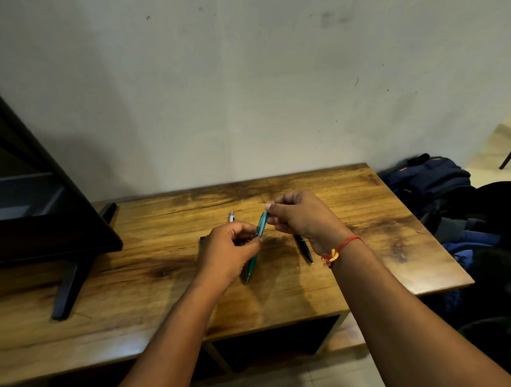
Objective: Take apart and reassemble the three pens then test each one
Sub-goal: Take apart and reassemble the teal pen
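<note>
A person is holding a teal pen (261,227) just above a wooden counter (377,241). The left hand (227,250) is curling its fingers round the middle of the barrel, while the right hand (301,216) is pinching the upper end between thumb and fingertips. Both grips are bearing on the same pen, which is tilting slightly, with its tip pointing down toward the person. A black pen (304,249) is lying on the counter just beside the right wrist. A white pen (232,217) is showing only its end beyond the left hand. A red thread (341,248) is circling the right wrist. A black-framed screen (59,215) is standing at the counter's left, and a blue backpack (431,176) is sitting beyond its right edge.
</note>
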